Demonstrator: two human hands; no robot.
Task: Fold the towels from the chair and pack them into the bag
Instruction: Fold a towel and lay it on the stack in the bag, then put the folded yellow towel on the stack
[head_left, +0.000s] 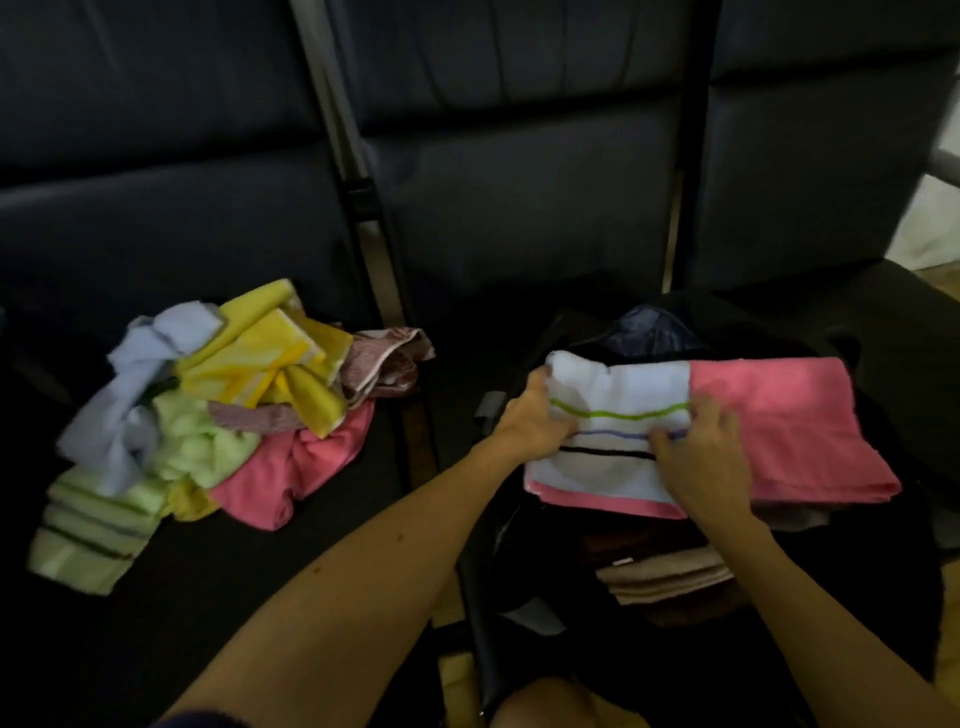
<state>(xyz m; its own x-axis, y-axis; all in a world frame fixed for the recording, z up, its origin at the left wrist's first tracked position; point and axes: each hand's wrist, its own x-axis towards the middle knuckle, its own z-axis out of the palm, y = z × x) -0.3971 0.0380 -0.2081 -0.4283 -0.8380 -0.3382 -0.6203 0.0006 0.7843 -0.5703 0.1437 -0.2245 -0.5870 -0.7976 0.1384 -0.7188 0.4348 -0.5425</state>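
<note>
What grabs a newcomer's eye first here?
The pink-and-white towel, folded and lying across the open black bag at right, with the left hand gripping its white end and the right hand resting on its stripes. Next, the bright jumbled pile of unfolded towels on the dark seat at left.

Towel heap (218, 415): lying on the left chair seat (260, 571), well apart from the bag.
Bag (654, 327): sitting to the heap's right, before the chair backs (519, 156).
Folded towel (779, 426): lying across the bag, over the stacked towels (670, 571).
Left hand (535, 421): gripping the folded towel's left edge.
Right hand (701, 457): resting on its middle.
</note>
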